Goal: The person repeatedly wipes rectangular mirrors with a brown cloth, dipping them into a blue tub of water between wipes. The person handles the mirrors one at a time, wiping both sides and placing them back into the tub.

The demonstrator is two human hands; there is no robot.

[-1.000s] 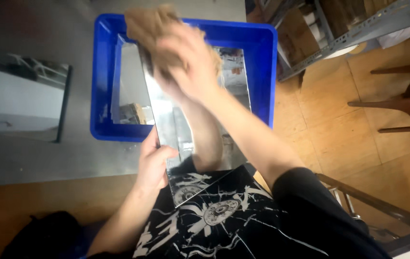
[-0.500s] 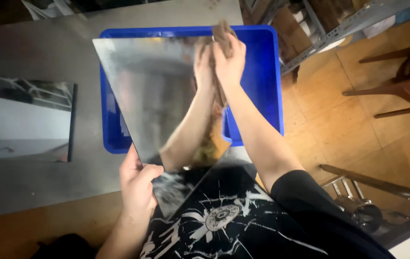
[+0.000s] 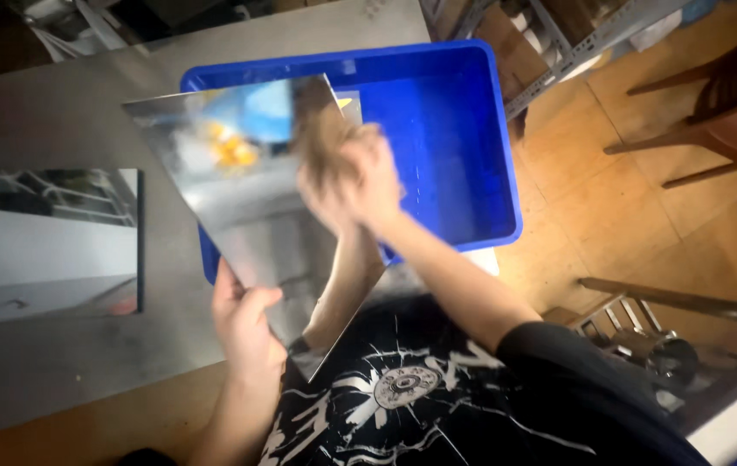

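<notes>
Two mirrors: one [image 3: 247, 207] tilted over the bin [image 3: 463, 147], its lower edge clasped by the left hand [image 3: 243, 324]; one [image 3: 58, 242] flat on the table [image 3: 66, 112]. Right hand [image 3: 355, 181], blurred, pressed a brown cloth [image 3: 321, 142] on the held mirror's face.

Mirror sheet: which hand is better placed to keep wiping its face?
Right, probably. The right hand is already pressed on the mirror sheet with a brown cloth under it, over the blue bin. The left hand grips the sheet's lower edge to steady it, so it is not free.
</notes>
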